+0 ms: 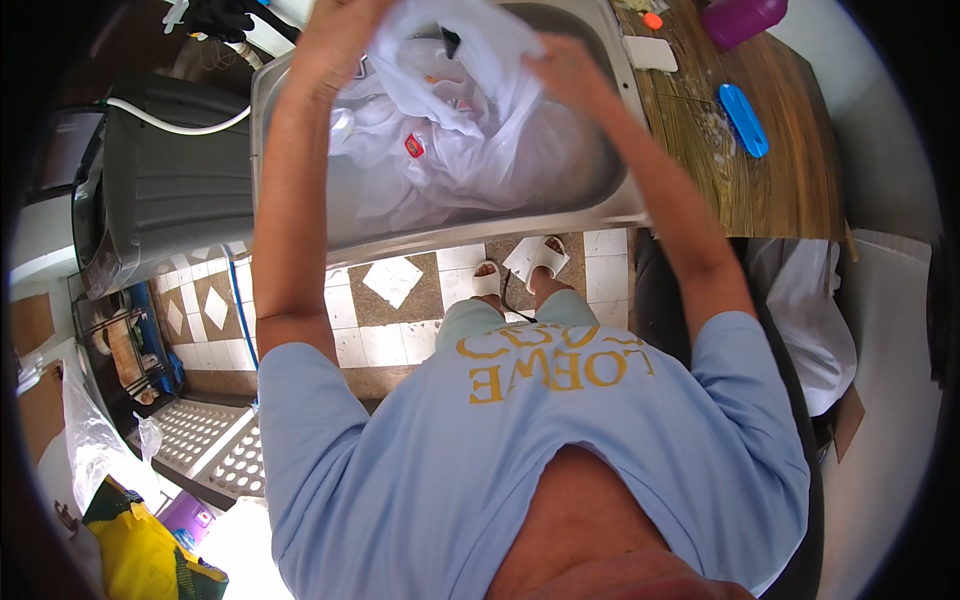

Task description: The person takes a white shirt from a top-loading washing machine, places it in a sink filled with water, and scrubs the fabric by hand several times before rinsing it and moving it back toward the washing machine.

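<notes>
A wet white cloth (440, 85), perhaps a garment, is stretched up between my two hands over a stainless steel sink (480, 232). My left hand (342, 45) grips its upper left side; the picture's top edge cuts off part of that hand. My right hand (572, 72), slightly blurred, is closed on the cloth's right edge. Below, more sheer white fabric (430, 185) lies bunched in cloudy water in the basin. A small red tag (413, 146) shows on the white fabric, and a dark patch is visible near its top.
Right of the sink is a wooden counter (790, 190) with a blue brush-like item (743, 120), a purple container (742, 20) and a white slab (651, 54). A dark grey appliance (180, 170) with a white hose (180, 122) stands left. A yellow-and-green bag (150, 545) lies lower left.
</notes>
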{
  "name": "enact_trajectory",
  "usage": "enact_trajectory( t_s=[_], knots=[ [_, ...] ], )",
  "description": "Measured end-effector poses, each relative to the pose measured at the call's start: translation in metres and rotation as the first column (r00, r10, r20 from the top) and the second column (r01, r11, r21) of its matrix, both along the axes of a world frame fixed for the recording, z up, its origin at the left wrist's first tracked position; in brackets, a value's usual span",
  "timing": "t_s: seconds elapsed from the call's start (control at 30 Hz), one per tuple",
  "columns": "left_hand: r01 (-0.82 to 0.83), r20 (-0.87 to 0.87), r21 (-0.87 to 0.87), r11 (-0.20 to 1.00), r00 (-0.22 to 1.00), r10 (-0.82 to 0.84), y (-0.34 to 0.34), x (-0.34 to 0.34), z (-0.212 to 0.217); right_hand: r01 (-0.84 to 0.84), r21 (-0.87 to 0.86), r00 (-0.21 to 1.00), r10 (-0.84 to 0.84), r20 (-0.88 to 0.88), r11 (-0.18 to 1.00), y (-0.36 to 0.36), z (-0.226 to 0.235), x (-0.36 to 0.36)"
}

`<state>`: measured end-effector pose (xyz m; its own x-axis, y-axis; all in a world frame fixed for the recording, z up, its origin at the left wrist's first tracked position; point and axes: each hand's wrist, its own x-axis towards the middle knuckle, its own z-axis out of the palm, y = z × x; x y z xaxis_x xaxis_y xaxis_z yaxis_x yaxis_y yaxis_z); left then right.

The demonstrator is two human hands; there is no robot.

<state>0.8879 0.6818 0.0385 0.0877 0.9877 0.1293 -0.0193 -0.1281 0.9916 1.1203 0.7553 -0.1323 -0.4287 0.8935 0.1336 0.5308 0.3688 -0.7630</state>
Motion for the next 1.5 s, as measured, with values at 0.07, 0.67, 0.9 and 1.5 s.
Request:
enact_trajectory(
  t_s=[0.07, 0.67, 0.9, 1.5],
  knots=[
    [0.013, 0.128, 0.015, 1.0, 0.992, -0.015, -0.008, -0.004, 0.021, 0.073, -0.043, 0.983, -0.079, -0.165, 0.996, 0.011, 0.032, 0.014],
    [0.179, 0.205, 0.117, 0.977, 0.958, -0.2, -0.014, 0.004, 0.008, -0.047, -0.074, 0.936, 0.018, -0.352, 0.996, -0.073, 0.089, 0.004],
    [0.325, 0.13, -0.129, 0.937, 0.942, -0.309, -0.027, 0.033, -0.101, -0.499, -0.483, 0.569, -0.148, -0.809, 0.72, -0.07, 0.086, 0.034],
    [-0.164, -0.685, -0.315, 0.935, 0.721, -0.104, -0.005, -0.028, -0.199, -0.029, -0.352, 0.616, -0.261, -0.744, 0.936, -0.097, 0.22, 0.104]
  ],
)
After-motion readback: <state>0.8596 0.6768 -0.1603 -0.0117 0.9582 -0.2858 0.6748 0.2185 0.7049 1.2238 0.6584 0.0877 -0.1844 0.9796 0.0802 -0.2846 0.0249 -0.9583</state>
